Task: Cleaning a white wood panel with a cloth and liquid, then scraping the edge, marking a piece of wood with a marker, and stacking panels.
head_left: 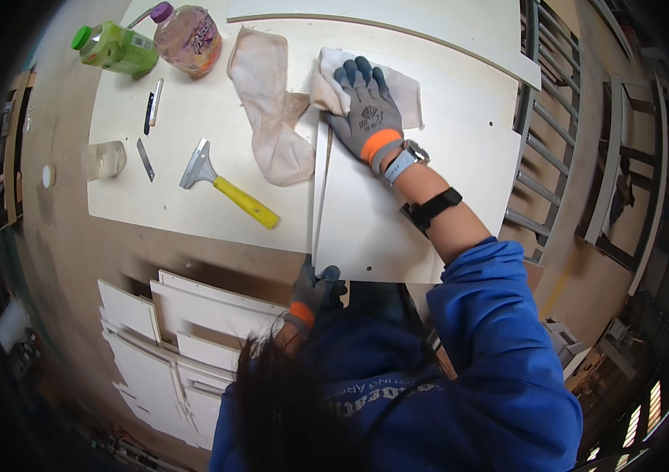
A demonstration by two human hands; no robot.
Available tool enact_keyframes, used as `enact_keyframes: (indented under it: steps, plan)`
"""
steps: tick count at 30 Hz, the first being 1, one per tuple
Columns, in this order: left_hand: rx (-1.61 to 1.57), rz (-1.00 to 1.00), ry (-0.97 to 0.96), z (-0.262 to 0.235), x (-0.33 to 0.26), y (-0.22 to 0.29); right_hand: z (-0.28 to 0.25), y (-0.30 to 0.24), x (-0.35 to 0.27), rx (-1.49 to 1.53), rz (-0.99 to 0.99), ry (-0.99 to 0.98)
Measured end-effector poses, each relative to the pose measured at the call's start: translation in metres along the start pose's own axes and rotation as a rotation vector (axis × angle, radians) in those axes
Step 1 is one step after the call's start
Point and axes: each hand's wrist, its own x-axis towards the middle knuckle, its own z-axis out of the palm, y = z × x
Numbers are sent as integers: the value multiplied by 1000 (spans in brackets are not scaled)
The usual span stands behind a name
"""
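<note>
A white panel lies at the near right of the work table, its near edge toward my body. My gloved right hand presses a pinkish-white cloth onto the panel's far part, the cloth bunched at its thumb side. At the panel's near left corner, my gloved left hand is closed around the edge, partly hidden below it. Left of the panel lies a second, crumpled cloth. A scraper with a yellow handle rests further left.
A green-capped bottle and a purple-capped bottle stand far left. Nearby are a utility knife, a loose blade and a clear jar. White boards are stacked lower left; a metal roller conveyor runs along the right.
</note>
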Motion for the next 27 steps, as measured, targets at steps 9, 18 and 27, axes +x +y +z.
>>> enact_keyframes:
  steps: [9, 18, 27]
  plan:
    - [-47, -58, -16, 1, -1, -5, -7, -25, -48, 215, -26, -87]
    - [61, 43, 61, 2, 10, -30, 0, 7, -32, -30, 9, -180]
    - [6, 126, 210, 10, 24, -79, -7, 111, -117, -217, 603, -49]
